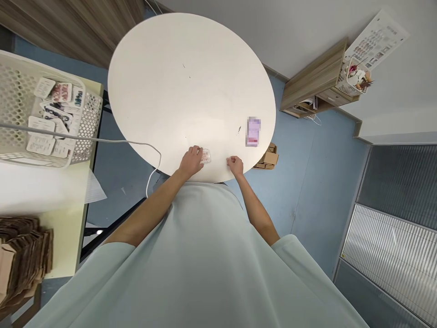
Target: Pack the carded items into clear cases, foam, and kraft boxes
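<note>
On the white oval table (191, 91), close to its near edge, lies a small clear plastic box (206, 156) with pinkish pieces inside. My left hand (191, 162) is closed over the box's left side, fingers curled on its edge. A short gap to the right of the box, my right hand (235, 166) hovers low at the tabletop, thumb and fingers pinched together. Whatever it may hold is too small to make out. Further right lies a purple, blurred rectangular item (253, 132), apart from both hands.
At the left, a white perforated basket (79, 132) contains several white cards and packs. A white cable (116, 141) runs from it to the table's edge. Folded cardboard (25, 255) is stacked at lower left. Cardboard boxes (269, 157) sit on the floor beyond the right edge.
</note>
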Demonstrator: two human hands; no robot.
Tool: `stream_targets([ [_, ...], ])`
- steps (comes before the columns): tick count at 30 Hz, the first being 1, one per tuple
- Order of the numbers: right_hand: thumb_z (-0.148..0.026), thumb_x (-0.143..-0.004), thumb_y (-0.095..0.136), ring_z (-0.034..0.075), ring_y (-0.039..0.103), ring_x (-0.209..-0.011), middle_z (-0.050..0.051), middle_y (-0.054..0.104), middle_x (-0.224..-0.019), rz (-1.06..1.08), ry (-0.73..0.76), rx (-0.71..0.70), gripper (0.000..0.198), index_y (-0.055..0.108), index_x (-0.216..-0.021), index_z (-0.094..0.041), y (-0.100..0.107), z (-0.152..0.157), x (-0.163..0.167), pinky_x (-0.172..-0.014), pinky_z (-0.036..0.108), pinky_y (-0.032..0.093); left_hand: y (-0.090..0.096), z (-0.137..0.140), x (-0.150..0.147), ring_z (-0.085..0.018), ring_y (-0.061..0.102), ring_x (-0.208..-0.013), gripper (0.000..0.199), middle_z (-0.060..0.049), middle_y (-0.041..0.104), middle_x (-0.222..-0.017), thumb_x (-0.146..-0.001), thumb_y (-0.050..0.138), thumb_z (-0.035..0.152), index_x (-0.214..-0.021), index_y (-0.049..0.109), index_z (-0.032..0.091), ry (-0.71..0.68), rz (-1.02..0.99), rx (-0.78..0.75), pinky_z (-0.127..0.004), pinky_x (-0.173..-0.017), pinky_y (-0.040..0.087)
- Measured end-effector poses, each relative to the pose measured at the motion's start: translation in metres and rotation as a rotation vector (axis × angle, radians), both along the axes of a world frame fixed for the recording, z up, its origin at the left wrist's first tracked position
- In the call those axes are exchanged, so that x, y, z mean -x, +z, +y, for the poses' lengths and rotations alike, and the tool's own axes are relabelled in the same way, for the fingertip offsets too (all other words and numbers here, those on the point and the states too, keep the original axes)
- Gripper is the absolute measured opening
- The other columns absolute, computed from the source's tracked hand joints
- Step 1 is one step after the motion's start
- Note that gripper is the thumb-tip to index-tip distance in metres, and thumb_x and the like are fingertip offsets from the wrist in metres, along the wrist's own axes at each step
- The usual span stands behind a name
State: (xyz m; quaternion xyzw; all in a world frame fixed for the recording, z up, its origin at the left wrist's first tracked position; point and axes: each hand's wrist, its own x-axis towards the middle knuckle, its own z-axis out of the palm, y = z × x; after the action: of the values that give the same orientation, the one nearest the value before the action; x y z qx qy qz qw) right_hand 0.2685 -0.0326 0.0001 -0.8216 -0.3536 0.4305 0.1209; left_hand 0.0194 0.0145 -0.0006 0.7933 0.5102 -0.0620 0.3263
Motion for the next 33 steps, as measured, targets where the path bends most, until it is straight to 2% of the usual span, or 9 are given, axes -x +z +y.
stream_targets([
  [6,-0.036,-0.103,0.061,0.019,0.075,-0.099,0.005,0.081,-0.104,-0.019,0.152,-0.087,0.017,0.071,-0.1,-0.023,0.025,-0.006,0.015,-0.09,0.029,0.054,-0.003,-0.003,0.001,-0.046,0.051,-0.141,0.075,-0.028,0.049,-0.157,-0.09,0.066,0.03,-0.159,0.045,0.011,0.012,-0.003,-0.009,-0.052,-0.106,0.051],
  [11,-0.035,-0.106,0.059,0.019,0.071,-0.098,0.003,0.077,-0.106,-0.01,0.427,-0.177,0.017,0.07,-0.101,-0.023,0.044,0.001,0.043,-0.085,0.029,0.052,-0.009,-0.005,0.001,-0.047,0.048,-0.145,0.075,-0.027,0.049,-0.158,-0.092,0.065,0.032,-0.16,0.044,0.012,0.04,-0.033,-0.021,-0.054,-0.108,0.05],
  [15,-0.032,-0.109,0.056,0.019,0.068,-0.093,0.004,0.072,-0.106,-0.058,0.654,-0.159,0.019,0.07,-0.102,-0.023,0.046,0.012,0.066,-0.08,0.029,0.05,-0.01,-0.008,0.002,-0.046,0.048,-0.147,0.076,-0.026,0.049,-0.16,-0.091,0.068,0.033,-0.16,0.045,0.014,0.084,-0.108,-0.015,-0.056,-0.11,0.05],
  [17,-0.033,-0.11,0.056,0.019,0.067,-0.091,0.004,0.07,-0.107,-0.082,0.742,-0.135,0.019,0.07,-0.102,-0.023,0.043,0.017,0.074,-0.078,0.029,0.05,-0.011,-0.013,0.004,-0.045,0.048,-0.148,0.073,-0.025,0.049,-0.161,-0.092,0.065,0.033,-0.16,0.047,0.014,0.158,-0.174,-0.019,-0.055,-0.111,0.051],
  [20,-0.033,-0.11,0.056,0.02,0.066,-0.092,0.006,0.069,-0.111,-0.099,0.846,-0.104,0.019,0.07,-0.102,-0.023,0.036,0.022,0.083,-0.075,0.03,0.049,-0.012,-0.022,0.009,-0.037,0.058,-0.139,0.056,-0.022,0.055,-0.158,-0.101,0.051,0.032,-0.155,0.052,0.015,0.416,-0.268,-0.015,-0.051,-0.109,0.053],
  [23,-0.029,-0.11,0.057,0.022,0.066,-0.094,0.007,0.069,-0.114,-0.097,0.914,-0.073,0.018,0.07,-0.102,-0.022,0.032,0.025,0.091,-0.076,0.03,0.05,-0.008,-0.029,0.01,-0.031,0.07,-0.119,0.045,-0.018,0.07,-0.14,-0.109,0.035,0.036,-0.138,0.064,0.018,0.697,-0.277,0.073,-0.046,-0.105,0.055],
  [25,-0.028,-0.11,0.056,0.023,0.066,-0.096,0.008,0.069,-0.113,-0.094,0.945,-0.052,0.018,0.069,-0.099,-0.022,0.03,0.027,0.096,-0.078,0.031,0.051,-0.004,-0.031,0.008,-0.03,0.073,-0.112,0.045,-0.014,0.077,-0.128,-0.111,0.034,0.045,-0.125,0.07,0.021,0.806,-0.245,0.137,-0.044,-0.104,0.055],
  [28,-0.025,-0.11,0.054,0.025,0.066,-0.098,0.009,0.068,-0.11,-0.096,0.977,-0.032,0.023,0.068,-0.092,-0.022,0.028,0.029,0.103,-0.081,0.034,0.053,0.002,-0.029,0.002,-0.031,0.073,-0.115,0.044,-0.011,0.081,-0.123,-0.107,0.046,0.057,-0.117,0.072,0.022,0.879,-0.209,0.172,-0.043,-0.105,0.054],
  [33,-0.027,-0.11,0.056,0.026,0.066,-0.104,0.008,0.069,-0.109,-0.078,1.008,-0.063,0.02,0.069,-0.095,-0.022,0.022,0.03,0.112,-0.086,0.034,0.055,0.0,-0.023,0.0,-0.032,0.074,-0.114,0.029,-0.009,0.083,-0.117,-0.097,0.059,0.042,-0.112,0.076,0.023,0.885,-0.173,0.211,-0.045,-0.102,0.056],
])
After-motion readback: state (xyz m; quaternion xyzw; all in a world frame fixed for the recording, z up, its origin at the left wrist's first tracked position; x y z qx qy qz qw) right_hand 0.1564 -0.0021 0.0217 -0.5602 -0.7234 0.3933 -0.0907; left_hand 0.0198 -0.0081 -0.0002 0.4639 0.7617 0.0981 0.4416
